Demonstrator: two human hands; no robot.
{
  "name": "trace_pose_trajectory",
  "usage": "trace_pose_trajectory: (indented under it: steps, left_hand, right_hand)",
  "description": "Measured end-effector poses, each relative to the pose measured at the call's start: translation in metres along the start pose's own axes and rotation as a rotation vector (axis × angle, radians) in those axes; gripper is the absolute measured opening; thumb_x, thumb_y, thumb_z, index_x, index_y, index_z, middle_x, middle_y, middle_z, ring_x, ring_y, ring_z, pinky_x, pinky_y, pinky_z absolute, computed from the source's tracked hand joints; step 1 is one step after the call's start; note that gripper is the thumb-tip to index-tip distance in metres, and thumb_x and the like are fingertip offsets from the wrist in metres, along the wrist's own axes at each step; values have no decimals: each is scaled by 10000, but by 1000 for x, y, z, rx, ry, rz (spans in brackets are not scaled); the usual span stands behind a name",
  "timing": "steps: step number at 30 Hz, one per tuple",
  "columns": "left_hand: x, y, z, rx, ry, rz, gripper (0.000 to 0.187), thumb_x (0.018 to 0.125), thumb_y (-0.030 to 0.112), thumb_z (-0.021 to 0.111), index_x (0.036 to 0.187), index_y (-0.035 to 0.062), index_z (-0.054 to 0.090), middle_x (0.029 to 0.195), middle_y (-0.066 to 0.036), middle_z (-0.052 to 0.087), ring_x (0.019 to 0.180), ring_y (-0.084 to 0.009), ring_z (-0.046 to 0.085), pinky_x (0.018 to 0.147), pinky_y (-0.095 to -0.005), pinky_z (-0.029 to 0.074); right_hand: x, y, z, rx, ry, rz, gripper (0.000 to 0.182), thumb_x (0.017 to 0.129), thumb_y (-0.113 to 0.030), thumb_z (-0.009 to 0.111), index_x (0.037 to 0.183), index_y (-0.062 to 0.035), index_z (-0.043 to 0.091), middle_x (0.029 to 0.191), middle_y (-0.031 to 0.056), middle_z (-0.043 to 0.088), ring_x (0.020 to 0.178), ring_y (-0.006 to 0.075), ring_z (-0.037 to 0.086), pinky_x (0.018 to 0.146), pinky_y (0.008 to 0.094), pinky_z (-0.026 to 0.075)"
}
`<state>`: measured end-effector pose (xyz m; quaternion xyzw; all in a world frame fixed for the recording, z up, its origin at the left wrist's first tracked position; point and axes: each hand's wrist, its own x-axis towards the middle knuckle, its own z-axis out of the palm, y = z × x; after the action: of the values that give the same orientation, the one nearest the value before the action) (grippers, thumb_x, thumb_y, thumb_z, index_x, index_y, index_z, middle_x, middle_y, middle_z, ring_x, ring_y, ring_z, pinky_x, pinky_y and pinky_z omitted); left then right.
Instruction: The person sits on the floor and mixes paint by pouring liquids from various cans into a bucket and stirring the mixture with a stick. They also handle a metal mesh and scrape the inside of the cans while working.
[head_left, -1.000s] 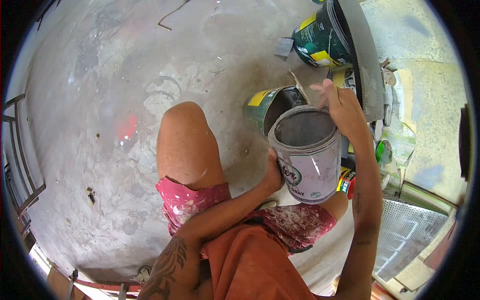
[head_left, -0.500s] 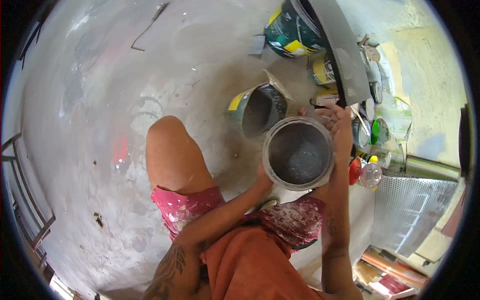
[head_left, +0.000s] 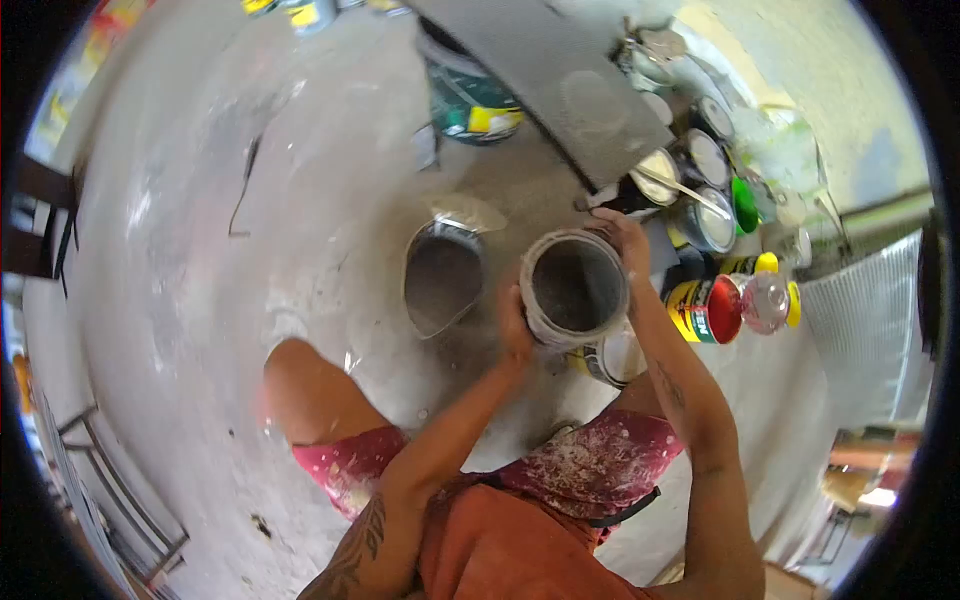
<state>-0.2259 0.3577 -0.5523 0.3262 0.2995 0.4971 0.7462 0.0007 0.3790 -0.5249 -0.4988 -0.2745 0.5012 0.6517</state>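
Note:
A round plastic tub (head_left: 556, 340) with a whitish, smeared rim and dark grey insides is held up in front of my knees, mouth facing me. My left hand (head_left: 515, 325) presses against its left side. My right hand (head_left: 622, 242) grips the upper right rim, fingers partly hidden behind it. Left of the tub, a wider bucket (head_left: 408, 292) stands open on the floor, dark grey inside, with a pale flap at its top edge. Below the tub, partly hidden by it, is a pale can (head_left: 622, 355) with some yellow on it.
A grey perforated panel (head_left: 560, 85) slants above a green and yellow bucket (head_left: 470, 100). Several paint cans crowd the right, including an open can with a stick (head_left: 680, 187) across it and a red-lined can (head_left: 722, 310). A thin bent rod (head_left: 243, 190) lies on the floor.
My view has turned, so the surroundings have shifted. The tub has moved away from my lap, uncovering the pale can. My left hand shows more, and my right hand's fingers have closed around the rim.

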Motion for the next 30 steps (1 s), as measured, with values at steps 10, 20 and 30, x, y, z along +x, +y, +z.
trace_pose_trajectory:
  steps: [10, 20, 30]
  left_hand:
    - [65, -126, -47, 309, -146, 40, 523, 1087, 361, 322, 1481, 33, 426, 1427, -158, 497, 1320, -289, 486, 1116, -430, 383]
    - [43, -117, -29, 400, -218, 44, 536, 1064, 307, 324, 1501, 4, 394, 1535, -176, 409, 1417, -312, 395, 1183, -406, 298]
    - [-24, -20, -98, 1102, -440, -377, 556, 1026, 285, 466, 1482, -31, 425, 1550, -247, 400, 1475, -364, 327, 1217, -407, 231]
  right_hand:
    - [43, 30, -53, -79, 132, 126, 443, 1044, -306, 445, 1388, -32, 495, 1240, 168, 638, 1151, 289, 595, 1047, 403, 451]
    - [-33, -81, -79, -1315, -563, -274, 401, 987, -252, 480, 1351, -130, 598, 1322, 116, 635, 1201, 307, 535, 1116, 442, 342]
    - [-224, -116, -15, -1527, -46, -40, 476, 913, -206, 588, 1384, -150, 553, 1103, 122, 658, 1101, 312, 599, 970, 483, 455]
